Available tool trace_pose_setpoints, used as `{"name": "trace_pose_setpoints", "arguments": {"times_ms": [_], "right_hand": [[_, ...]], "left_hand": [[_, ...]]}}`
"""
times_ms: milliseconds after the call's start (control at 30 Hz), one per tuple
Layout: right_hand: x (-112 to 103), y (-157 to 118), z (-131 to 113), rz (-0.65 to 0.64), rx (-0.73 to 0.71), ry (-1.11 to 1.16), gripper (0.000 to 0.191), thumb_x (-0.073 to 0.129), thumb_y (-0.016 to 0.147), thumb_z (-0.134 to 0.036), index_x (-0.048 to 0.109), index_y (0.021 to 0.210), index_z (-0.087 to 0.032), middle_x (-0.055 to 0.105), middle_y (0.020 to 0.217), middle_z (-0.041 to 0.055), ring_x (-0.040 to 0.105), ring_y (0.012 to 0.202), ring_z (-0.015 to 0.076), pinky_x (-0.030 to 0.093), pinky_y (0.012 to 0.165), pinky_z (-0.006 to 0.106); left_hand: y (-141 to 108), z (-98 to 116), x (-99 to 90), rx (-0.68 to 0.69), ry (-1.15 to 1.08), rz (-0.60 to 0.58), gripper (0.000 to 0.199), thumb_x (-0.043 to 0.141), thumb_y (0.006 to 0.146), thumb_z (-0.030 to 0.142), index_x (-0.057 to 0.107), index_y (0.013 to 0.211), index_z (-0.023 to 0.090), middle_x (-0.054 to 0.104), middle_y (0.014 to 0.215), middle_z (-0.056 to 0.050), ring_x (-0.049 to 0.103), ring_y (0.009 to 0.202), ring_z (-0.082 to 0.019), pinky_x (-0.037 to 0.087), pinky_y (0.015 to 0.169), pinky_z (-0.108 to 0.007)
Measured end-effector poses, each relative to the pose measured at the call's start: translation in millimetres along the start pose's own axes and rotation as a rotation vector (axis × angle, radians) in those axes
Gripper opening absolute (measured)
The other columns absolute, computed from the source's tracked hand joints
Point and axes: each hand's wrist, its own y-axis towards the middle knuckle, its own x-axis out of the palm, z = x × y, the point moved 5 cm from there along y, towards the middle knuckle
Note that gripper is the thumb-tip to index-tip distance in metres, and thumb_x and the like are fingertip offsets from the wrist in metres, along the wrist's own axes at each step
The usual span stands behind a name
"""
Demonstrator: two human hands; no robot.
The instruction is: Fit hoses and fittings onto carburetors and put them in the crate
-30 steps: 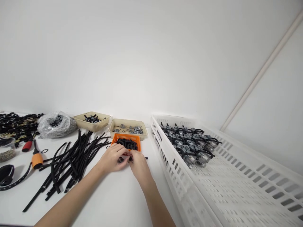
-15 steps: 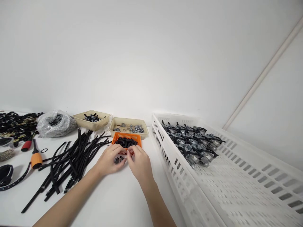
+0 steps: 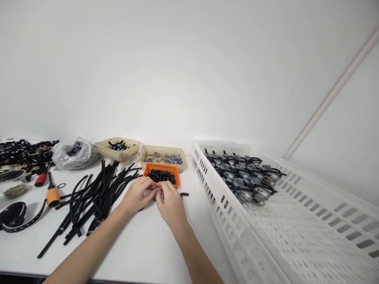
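Left hand (image 3: 138, 195), right hand (image 3: 171, 201): meeting; grasp hidden, cannot tell; orange basket (image 3: 162, 168): just beyond, likely for easy reach

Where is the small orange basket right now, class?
In the head view, the orange basket sits slightly left of centre, just beyond the left hand and right hand, in front of a beige tray.

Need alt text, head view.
A person's left hand and right hand meet in front of an orange basket of black parts on a white table. Anything held is unclear. Black tubes lie left; a white crate of grayish assemblies stands right.
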Motion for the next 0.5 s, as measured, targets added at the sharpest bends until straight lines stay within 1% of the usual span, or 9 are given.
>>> {"name": "trace_pose_setpoints", "arguments": {"times_ms": [133, 300, 400, 500], "right_hand": [[-1.9, 1.7, 4.5, 0.04, 0.046, 0.045, 0.025, 0.042, 0.085, -0.007, 0.061, 0.094, -0.019, 0.066, 0.094, 0.006, 0.063, 0.086, 0.0204, 0.049, 0.074, 0.03], [-12.2, 3.1, 19.0, 0.165, 0.193, 0.065, 0.028, 0.036, 0.085, -0.008, 0.059, 0.096, -0.018, 0.067, 0.096, 0.0077, 0.064, 0.087, 0.0204, 0.05, 0.074, 0.031], [-16.1, 3.3, 22.6, 0.175, 0.234, 0.053, 0.029, 0.036, 0.084, -0.007, 0.06, 0.095, -0.019, 0.067, 0.098, 0.0075, 0.063, 0.09, 0.0211, 0.049, 0.077, 0.032], [-19.3, 4.4, 24.1, 0.157, 0.261, 0.026, 0.03, 0.037, 0.081, -0.006, 0.06, 0.093, -0.021, 0.068, 0.099, 0.0057, 0.063, 0.09, 0.0205, 0.047, 0.078, 0.031]], "left_hand": [[-0.2, -2.4, 0.1, -0.002, 0.008, 0.01, 0.014, 0.052, 0.091, 0.028, 0.061, 0.084, 0.02, 0.065, 0.077, -0.003, 0.059, 0.073, -0.018, 0.045, 0.071, -0.03], [-0.4, -4.5, -2.8, -0.003, 0.003, 0.027, 0.017, 0.049, 0.093, 0.028, 0.062, 0.089, 0.02, 0.065, 0.078, -0.003, 0.06, 0.072, -0.018, 0.045, 0.07, -0.03], [-1.0, -4.6, -4.7, -0.005, -0.005, 0.033, 0.016, 0.049, 0.092, 0.028, 0.062, 0.088, 0.019, 0.065, 0.077, -0.003, 0.059, 0.073, -0.018, 0.046, 0.071, -0.03], [-1.8, -3.6, -5.0, 0.011, -0.019, 0.013, 0.01, 0.057, 0.087, 0.029, 0.06, 0.087, 0.019, 0.065, 0.079, -0.003, 0.06, 0.074, -0.018, 0.046, 0.071, -0.03]]}}
